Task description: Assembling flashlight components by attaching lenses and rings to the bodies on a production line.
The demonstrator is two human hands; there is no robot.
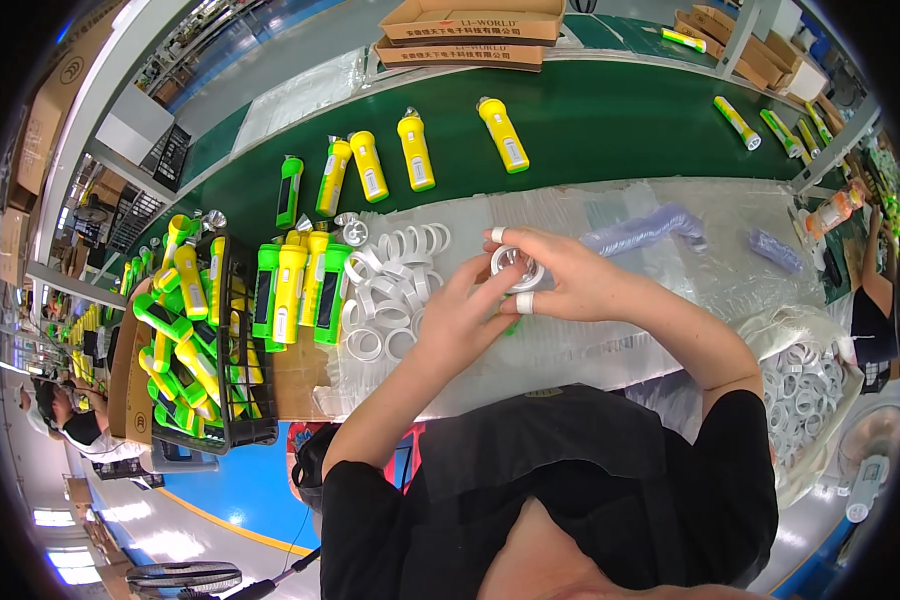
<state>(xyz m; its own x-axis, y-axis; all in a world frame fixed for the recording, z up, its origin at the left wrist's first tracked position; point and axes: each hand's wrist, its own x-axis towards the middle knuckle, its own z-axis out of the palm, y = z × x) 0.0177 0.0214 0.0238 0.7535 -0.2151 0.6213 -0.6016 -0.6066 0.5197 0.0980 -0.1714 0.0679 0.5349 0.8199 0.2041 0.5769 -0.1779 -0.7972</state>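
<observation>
Both my hands close around the head of a flashlight (517, 268), which faces up over the plastic-covered bench with a white ring at its rim. My left hand (467, 308) grips it from the left side. My right hand (580, 277) holds the ring's edge from the right, with white tape on its thumb and a finger. A bit of green shows below the hands; most of the flashlight's body is hidden. Just left of my left hand lies a pile of loose white rings (395, 285). Beside that pile stand several yellow and green flashlights (289, 290).
A black crate (232, 432) full of flashlights stands at the left. More flashlights (415, 150) lie on the green belt (600, 120) beyond the bench. Cardboard trays (460, 55) are stacked at the far side. A white sack (820, 450) of rings sits at my right, near a fan (870, 455).
</observation>
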